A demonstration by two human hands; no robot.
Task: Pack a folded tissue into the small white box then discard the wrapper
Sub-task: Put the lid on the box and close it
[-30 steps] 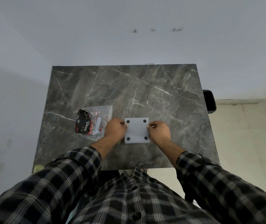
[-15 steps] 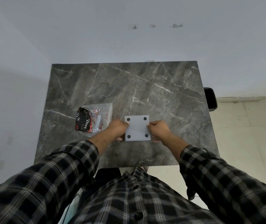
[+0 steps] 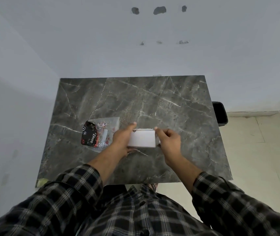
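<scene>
Near the front-centre of the grey marble table, the small white box is held between both hands, one plain side turned toward the camera and slightly motion-blurred. Left hand grasps the box's left end, fingers wrapped around it with one fingertip above the top edge; right hand grasps the right end in the same way. Whether the box touches the tabletop cannot be told. Just left of the left hand lies the clear wrapper with a black "Dove" packet, partly hidden by the wrist. Table surface behind and to the right of the hands is bare up to its edges. A black bin stands on the floor off the right edge.
</scene>
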